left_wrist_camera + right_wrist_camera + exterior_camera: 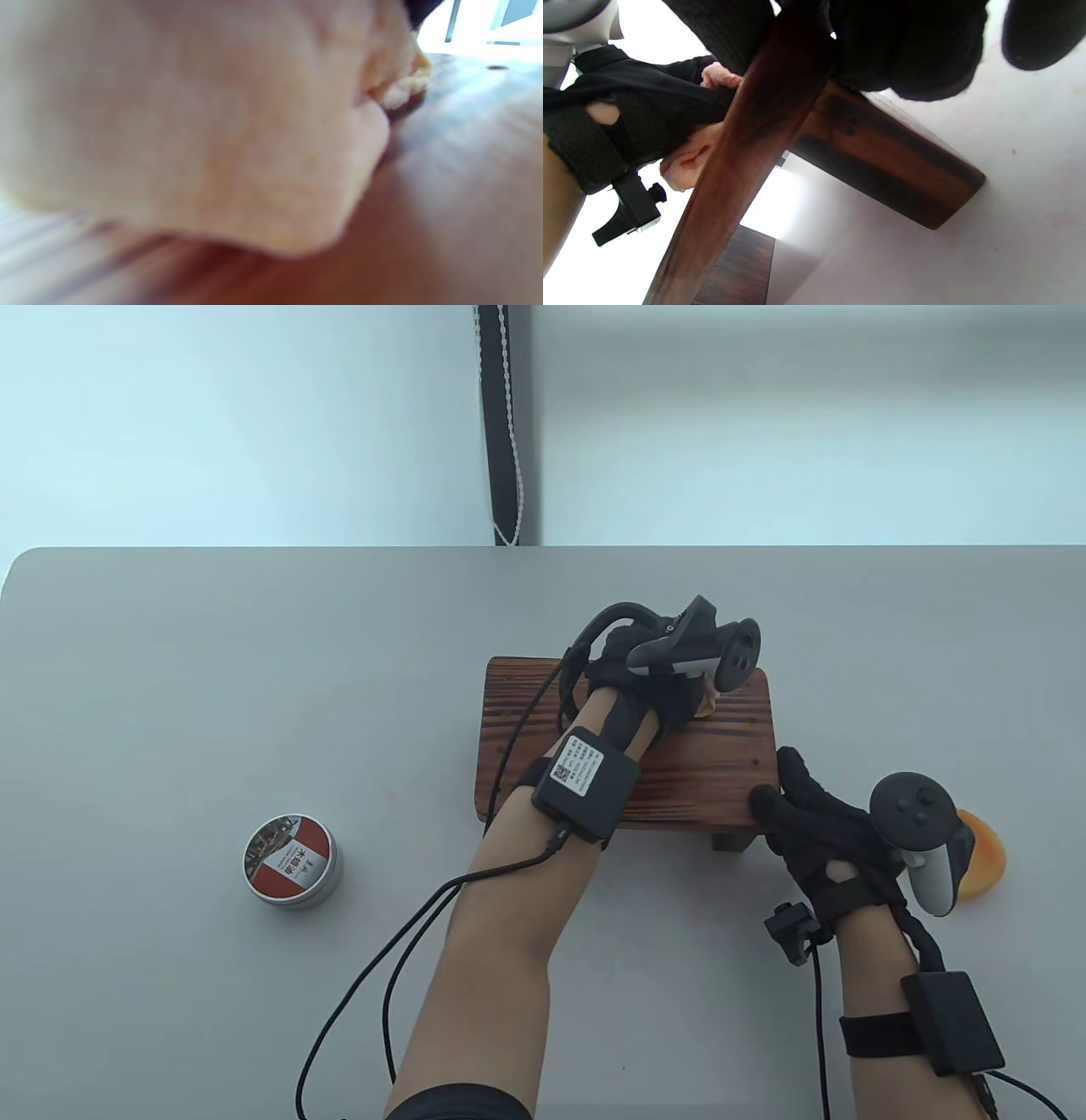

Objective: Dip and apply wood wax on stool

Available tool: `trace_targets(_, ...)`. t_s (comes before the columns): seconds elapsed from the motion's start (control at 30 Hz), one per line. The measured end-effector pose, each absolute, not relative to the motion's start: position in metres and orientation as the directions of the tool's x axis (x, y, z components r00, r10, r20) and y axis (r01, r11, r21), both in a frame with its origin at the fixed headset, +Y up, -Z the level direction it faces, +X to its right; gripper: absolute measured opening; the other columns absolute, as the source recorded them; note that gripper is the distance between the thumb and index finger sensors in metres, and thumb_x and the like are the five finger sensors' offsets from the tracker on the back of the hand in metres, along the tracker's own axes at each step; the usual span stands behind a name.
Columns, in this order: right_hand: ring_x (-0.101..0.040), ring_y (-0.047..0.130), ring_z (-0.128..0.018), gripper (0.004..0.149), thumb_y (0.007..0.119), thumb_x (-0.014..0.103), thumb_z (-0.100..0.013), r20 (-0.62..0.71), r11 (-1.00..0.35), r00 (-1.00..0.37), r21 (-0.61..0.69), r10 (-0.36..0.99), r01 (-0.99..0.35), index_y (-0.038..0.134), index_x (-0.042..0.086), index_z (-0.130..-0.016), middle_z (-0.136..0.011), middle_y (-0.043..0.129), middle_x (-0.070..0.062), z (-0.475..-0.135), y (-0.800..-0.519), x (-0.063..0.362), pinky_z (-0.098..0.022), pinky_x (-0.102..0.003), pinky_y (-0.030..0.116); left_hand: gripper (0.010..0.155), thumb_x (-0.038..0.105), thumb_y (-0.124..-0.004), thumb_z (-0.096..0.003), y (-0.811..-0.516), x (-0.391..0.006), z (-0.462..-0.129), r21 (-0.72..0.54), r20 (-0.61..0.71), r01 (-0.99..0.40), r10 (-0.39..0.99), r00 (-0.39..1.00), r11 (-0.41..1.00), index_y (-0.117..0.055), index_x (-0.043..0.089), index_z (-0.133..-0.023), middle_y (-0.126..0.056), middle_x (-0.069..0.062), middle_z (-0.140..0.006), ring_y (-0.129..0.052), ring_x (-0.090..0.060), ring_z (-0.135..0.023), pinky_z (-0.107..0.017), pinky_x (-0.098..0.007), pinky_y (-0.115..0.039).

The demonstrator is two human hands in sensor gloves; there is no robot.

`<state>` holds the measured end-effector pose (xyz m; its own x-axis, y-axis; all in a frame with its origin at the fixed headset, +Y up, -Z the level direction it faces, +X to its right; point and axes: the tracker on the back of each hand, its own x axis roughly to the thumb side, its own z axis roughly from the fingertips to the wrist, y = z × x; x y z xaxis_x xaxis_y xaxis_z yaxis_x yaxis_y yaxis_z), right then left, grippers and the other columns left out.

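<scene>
Grey counter (pixel 170 687) is sitting under a pale wall. From the table view, the dark striped-grain stool (pixel 730 780) is sitting mid-counter, with a round tin (pixel 291 861) carrying a red-and-white label, unreadable, well off left. Left hand (pixel 653 678) is clutching a yellowish sponge (pixel 706 702) against the seat; right hand (pixel 814 831) is gripping the near right edge. Left wrist view is just blurry sponge (pixel 191 127). Right wrist view is showing fingers (pixel 908 46) curling over the edge.
</scene>
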<state>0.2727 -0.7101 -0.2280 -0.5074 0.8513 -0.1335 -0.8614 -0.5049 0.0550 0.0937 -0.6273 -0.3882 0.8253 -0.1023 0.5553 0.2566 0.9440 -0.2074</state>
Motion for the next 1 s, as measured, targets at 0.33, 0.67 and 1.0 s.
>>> trace_targets(0.33, -0.053, 0.097, -0.057, 0.073, 0.081, 0.034, -0.058, -0.134, -0.498, -0.501, 0.055, 0.855, -0.865, 0.047, -0.002, -0.112, -0.072, 0.095, -0.032, -0.228, -0.71, 0.273, -0.051, -0.088, 0.066, 0.062, 0.033, -0.077, -0.0579, -0.625, 0.068, -0.326, -0.09, 0.708, 0.336, -0.178, 0.684, 0.937, -0.054, 0.019, -0.114, -0.061, -0.024, -0.12, -0.083, -0.055, -0.092, -0.054, -0.066, -0.087)
trace_targets(0.67, -0.053, 0.097, -0.057, 0.073, 0.082, 0.034, -0.058, -0.136, -0.498, -0.5, 0.052, 0.855, -0.866, 0.047, -0.002, -0.112, -0.072, 0.095, -0.032, -0.228, -0.71, 0.272, -0.051, -0.088, 0.066, 0.063, 0.034, -0.077, -0.0588, -0.624, -0.007, -0.222, -0.016, 0.777, 0.39, -0.234, 0.584, 0.92, -0.053, 0.019, -0.115, -0.06, -0.024, -0.121, -0.083, -0.055, -0.093, -0.055, -0.066, -0.087)
trace_targets(1.0, -0.053, 0.097, -0.057, 0.073, 0.082, 0.035, -0.058, -0.135, -0.497, -0.499, 0.046, 0.856, -0.866, 0.047, -0.002, -0.112, -0.072, 0.095, -0.032, -0.227, -0.711, 0.272, -0.051, -0.088, 0.066, 0.06, 0.032, -0.079, -0.0584, -0.625, 0.042, -0.269, -0.054, 0.765, 0.334, -0.176, 0.619, 0.941, -0.058, 0.02, -0.113, -0.064, -0.023, -0.12, -0.085, -0.056, -0.091, -0.054, -0.067, -0.088)
